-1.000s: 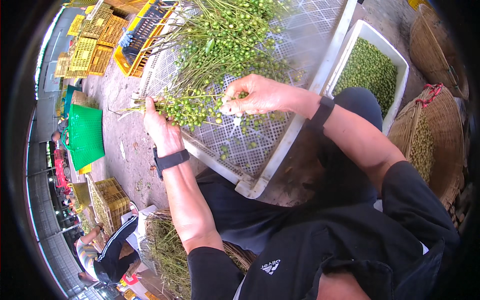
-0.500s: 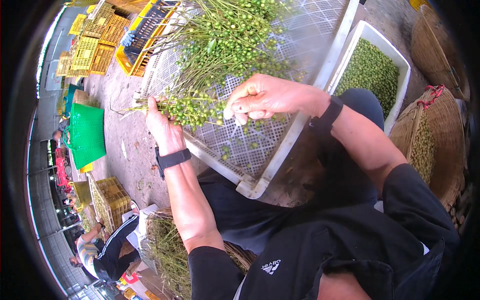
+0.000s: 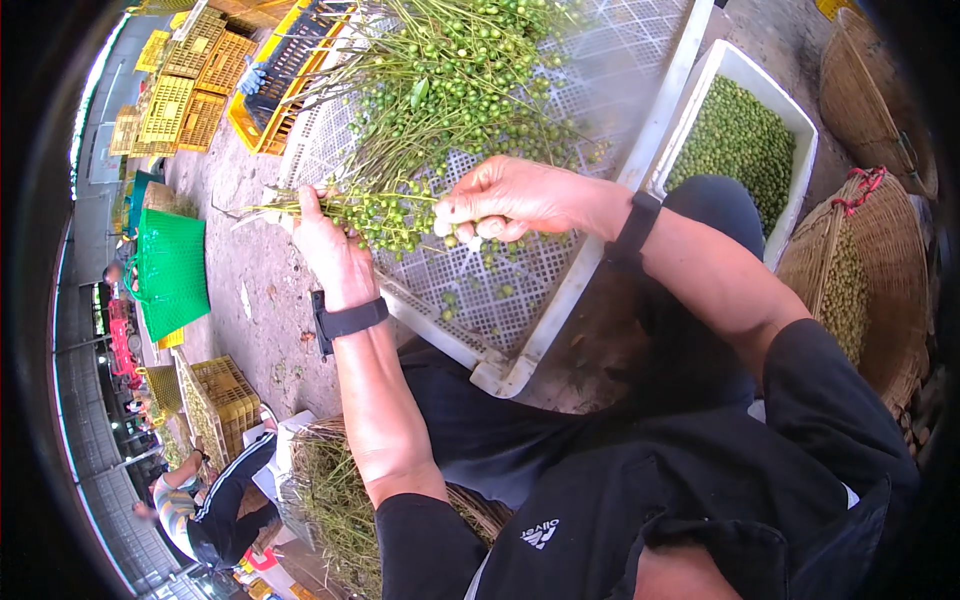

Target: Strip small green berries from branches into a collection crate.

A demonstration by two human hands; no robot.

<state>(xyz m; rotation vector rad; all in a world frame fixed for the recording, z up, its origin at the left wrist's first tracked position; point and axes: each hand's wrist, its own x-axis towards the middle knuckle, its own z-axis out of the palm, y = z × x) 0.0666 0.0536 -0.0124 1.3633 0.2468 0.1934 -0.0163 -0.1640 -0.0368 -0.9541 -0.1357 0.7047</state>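
Note:
My left hand (image 3: 330,245) is closed round the thin stems of a bunch of small round green fruit (image 3: 390,218), which points to the right above a white mesh tray (image 3: 560,310). At the bunch's right end, the bent fingers of my right hand (image 3: 510,200) pinch at the fruit. A larger heap of stemmed green fruit (image 3: 450,110) lies just beyond both hands on the tray. Several loose fruits rest on the mesh below them.
To the right stand a white tub (image 3: 735,140) of loose green fruit and wicker baskets (image 3: 900,290). A green basket (image 3: 172,270) and yellow crates (image 3: 190,100) are at left. A basket of stems (image 3: 340,490) sits near my left elbow; another person (image 3: 205,510) sits beyond it.
My right hand has moved slightly left, closer to my left hand and onto the bunch's end. My left hand still grips the stems in nearly the same place.

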